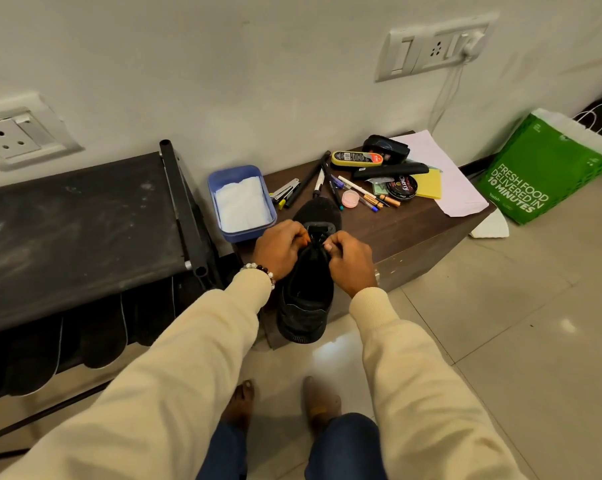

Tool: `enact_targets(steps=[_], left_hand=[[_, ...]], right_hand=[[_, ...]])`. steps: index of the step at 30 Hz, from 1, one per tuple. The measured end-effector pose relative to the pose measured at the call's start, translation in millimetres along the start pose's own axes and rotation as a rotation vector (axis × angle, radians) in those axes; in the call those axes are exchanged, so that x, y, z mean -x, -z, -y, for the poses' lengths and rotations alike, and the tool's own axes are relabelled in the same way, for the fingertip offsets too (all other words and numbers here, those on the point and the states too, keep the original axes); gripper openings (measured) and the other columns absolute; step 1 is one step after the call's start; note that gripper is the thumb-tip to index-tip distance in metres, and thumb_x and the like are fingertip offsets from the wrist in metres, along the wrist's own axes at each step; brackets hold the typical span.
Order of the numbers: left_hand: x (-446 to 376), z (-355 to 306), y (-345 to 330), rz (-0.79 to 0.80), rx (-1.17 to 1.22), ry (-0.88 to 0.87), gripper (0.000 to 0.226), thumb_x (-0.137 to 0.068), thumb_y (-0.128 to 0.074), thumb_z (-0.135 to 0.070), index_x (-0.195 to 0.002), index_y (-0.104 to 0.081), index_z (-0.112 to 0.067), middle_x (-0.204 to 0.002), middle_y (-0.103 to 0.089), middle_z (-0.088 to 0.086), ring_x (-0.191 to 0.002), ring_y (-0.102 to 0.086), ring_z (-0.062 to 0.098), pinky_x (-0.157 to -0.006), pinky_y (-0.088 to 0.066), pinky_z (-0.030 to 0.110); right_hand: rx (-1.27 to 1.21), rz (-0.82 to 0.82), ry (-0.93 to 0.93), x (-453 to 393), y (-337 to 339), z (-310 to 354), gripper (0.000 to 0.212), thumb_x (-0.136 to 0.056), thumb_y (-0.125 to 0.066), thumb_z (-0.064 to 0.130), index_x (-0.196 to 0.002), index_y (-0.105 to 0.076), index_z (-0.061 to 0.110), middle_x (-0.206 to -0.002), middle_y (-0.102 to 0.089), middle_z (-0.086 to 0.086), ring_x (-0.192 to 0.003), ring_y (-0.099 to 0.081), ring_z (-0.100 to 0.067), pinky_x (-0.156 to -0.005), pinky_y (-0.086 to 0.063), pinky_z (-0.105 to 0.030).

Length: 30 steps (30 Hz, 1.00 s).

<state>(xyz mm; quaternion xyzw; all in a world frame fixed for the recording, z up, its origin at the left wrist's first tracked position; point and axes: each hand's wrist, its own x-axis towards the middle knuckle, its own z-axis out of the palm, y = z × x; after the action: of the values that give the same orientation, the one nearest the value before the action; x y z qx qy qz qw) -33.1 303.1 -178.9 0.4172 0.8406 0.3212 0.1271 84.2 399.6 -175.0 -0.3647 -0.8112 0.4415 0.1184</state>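
Beyond the black shoe [304,299], a "Cherry" tin [401,187]

Blue tub [241,202] and pens [330,187] crowd behind the shoe [304,296].

The black shoe [304,299] lies lengthwise at the brown counter's [396,230] front edge, heel end overhanging, opening upward. The left hand [279,249] and right hand [350,263] pinch its upper near the tongue.
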Motion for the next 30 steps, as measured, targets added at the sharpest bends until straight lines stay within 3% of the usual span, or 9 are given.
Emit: enact_targets(steps=[3,6,12,18,22,30], left_hand=[[-1,4,-4,0.003,-0.032,0.080,0.013,-0.097,-0.047,-0.007,-0.099,-0.060,-0.006,-0.103,-0.061,0.012,-0.095,-0.056,0.028,-0.078,-0.042,0.035],[-2,7,-2,0.015,0.065,0.142,0.012,-0.097,-0.049,-0.008,-0.100,-0.061,-0.005,-0.102,-0.064,0.011,-0.097,-0.058,0.027,-0.085,-0.045,0.036],[2,11,13,0.100,0.229,0.052,0.020,-0.090,-0.059,0.000,-0.103,-0.070,-0.011,-0.104,-0.069,0.004,-0.099,-0.062,0.016,-0.097,-0.046,0.031],[1,4,6,-0.025,0.163,0.120,0.012,-0.090,-0.063,-0.009,-0.099,-0.071,-0.009,-0.098,-0.071,0.006,-0.091,-0.062,0.016,-0.090,-0.046,0.027],[0,0,-3,-0.075,0.063,0.151,0.011,-0.093,-0.057,-0.011,-0.097,-0.067,-0.009,-0.097,-0.068,0.010,-0.093,-0.062,0.025,-0.089,-0.050,0.039],[-1,-2,-3,-0.060,0.066,0.263,0.014,-0.097,-0.050,-0.012,-0.098,-0.064,-0.009,-0.099,-0.066,0.011,-0.096,-0.060,0.029,-0.090,-0.049,0.044]], right_hand=[[-0.014,-0.029,-0.028,1,-3,-5,0.014,-0.094,-0.041,0.002,-0.095,-0.055,0.006,-0.094,-0.059,-0.012,-0.086,-0.055,-0.025,-0.077,-0.048,-0.036],[-0.120,-0.033,-0.039,5,-2,-10,0.013,-0.095,-0.046,0.007,-0.095,-0.058,0.012,-0.093,-0.062,-0.007,-0.089,-0.059,-0.024,-0.084,-0.053,-0.046],[-0.267,0.026,-0.027,9,5,-15,0.014,-0.087,-0.063,0.008,-0.094,-0.065,0.019,-0.092,-0.069,0.003,-0.093,-0.065,-0.013,-0.090,-0.053,-0.041],[-0.192,-0.079,-0.052,1,0,-2,0.010,-0.089,-0.062,0.009,-0.089,-0.063,0.019,-0.087,-0.067,0.002,-0.085,-0.063,-0.011,-0.084,-0.052,-0.028],[-0.151,-0.108,-0.098,-6,3,0,0.009,-0.091,-0.058,0.009,-0.090,-0.061,0.017,-0.093,-0.066,-0.004,-0.086,-0.061,-0.016,-0.081,-0.052,-0.029],[-0.159,-0.065,-0.100,-6,7,-3,0.010,-0.092,-0.055,0.008,-0.090,-0.061,0.015,-0.091,-0.067,-0.005,-0.090,-0.062,-0.019,-0.082,-0.050,-0.030]])
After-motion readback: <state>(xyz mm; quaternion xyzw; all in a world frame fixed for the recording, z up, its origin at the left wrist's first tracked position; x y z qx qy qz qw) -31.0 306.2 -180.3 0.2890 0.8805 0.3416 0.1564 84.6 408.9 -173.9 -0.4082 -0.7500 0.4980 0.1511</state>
